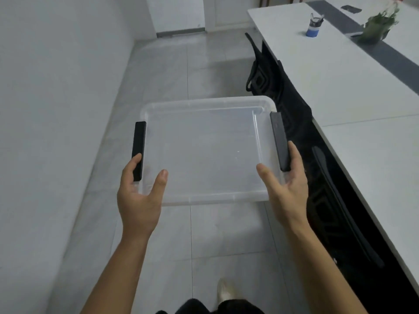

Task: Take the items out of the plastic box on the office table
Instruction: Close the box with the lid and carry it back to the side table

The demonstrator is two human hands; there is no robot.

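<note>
The long white office table (353,91) runs along the right side, its near edge slanting from the upper middle down to the lower right corner; dark chairs (272,87) are tucked against that edge. A pale wall closes the left side, and between wall and table lies an open strip of grey tiled floor (158,69), bare apart from one light shoe (224,291) at the bottom.

One clear, rectangular plastic lid or shallow box (204,150), which of the two I cannot tell, is held over the floor, left of the table and not touching it. It carries two black bar-shaped latches, one on each short side (138,141) (279,137). Nothing shows through it but floor.

Two bare hands grip its near corners. The left hand (138,198) has its thumb on top of the clear plastic and fingers wrapped at the lower end of the left latch. The right hand (288,189) mirrors it, thumb on top, fingers against the right latch.

On the table, well apart from the hands, stand one blue-and-white bottle (314,24), one potted green plant (378,28) and one dark flat object (351,8), too blurred to name
</note>
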